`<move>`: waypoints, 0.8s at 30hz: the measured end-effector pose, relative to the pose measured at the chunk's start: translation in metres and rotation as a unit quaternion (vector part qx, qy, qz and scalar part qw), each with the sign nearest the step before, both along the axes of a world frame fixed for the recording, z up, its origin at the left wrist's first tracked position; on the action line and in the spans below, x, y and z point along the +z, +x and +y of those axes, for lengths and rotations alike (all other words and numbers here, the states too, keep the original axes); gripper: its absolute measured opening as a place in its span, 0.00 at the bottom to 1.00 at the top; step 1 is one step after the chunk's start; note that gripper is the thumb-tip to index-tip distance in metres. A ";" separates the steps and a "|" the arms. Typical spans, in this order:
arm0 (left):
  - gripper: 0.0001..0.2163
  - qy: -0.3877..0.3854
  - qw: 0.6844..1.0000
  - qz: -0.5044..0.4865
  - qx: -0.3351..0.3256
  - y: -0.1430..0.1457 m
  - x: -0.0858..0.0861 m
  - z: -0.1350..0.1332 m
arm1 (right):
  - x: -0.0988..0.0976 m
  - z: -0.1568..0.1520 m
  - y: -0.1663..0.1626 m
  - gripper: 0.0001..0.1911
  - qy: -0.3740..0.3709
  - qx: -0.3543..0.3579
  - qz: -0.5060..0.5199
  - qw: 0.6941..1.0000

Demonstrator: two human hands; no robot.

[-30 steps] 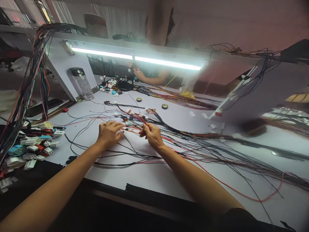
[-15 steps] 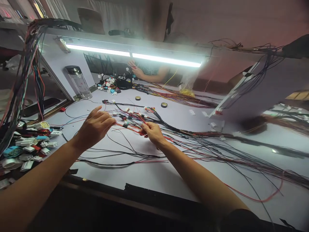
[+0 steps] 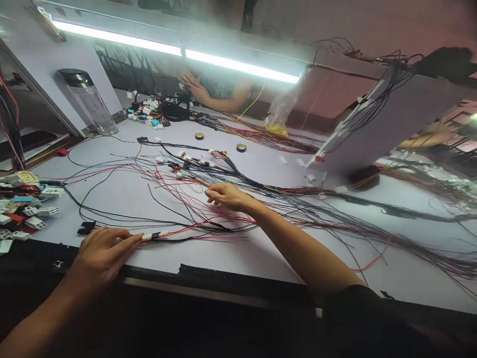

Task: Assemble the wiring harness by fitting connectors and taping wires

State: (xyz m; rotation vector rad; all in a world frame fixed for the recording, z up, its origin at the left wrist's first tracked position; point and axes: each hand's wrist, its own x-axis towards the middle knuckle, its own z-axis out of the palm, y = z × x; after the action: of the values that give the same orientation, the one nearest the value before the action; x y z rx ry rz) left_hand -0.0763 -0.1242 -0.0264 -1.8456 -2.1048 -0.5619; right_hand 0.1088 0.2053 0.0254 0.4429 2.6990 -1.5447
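Note:
A spread of red, black and blue wires [image 3: 194,199] with small connectors lies across the white table [image 3: 238,258]. My left hand [image 3: 102,251] is at the table's front edge, thumb and forefinger pinched on a red and black wire pair [image 3: 175,232] just behind its taped white end. That pair runs right toward the bundle. My right hand [image 3: 228,195] rests on the middle of the wire spread, fingers pressed together on a few thin wires. A thick black harness trunk [image 3: 246,181] runs past it to the right.
Loose white, blue and red plastic connectors [image 3: 22,209] are heaped at the left edge. A clear bottle [image 3: 89,102] stands far left, two tape rolls [image 3: 241,147] lie mid-table. Another person's hands [image 3: 199,89] work across the table. A slanted white board [image 3: 376,134] with wires rises on the right.
My left hand dropped from the bundle's middle to the front edge, drawing the red and black pair out. My right hand stayed on the wires. The view tilted down.

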 end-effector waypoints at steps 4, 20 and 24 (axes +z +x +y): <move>0.15 0.002 1.000 0.007 0.011 0.018 0.006 0.007 | -0.002 -0.010 0.045 0.09 0.171 -0.058 0.043 0.983; 0.14 -0.001 0.988 -0.138 -0.072 0.025 0.003 0.011 | -0.029 -0.051 0.111 0.19 0.329 -0.028 0.188 0.925; 0.13 -0.002 0.989 -0.126 -0.081 0.025 0.004 0.015 | -0.023 -0.065 0.100 0.29 0.355 0.017 0.192 0.915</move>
State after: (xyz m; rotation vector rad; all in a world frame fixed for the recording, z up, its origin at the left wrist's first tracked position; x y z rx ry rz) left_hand -0.0510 -0.1094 -0.0221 -2.0548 -2.1172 -0.8715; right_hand 0.2084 0.1401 0.0027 0.0746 3.5010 -0.6241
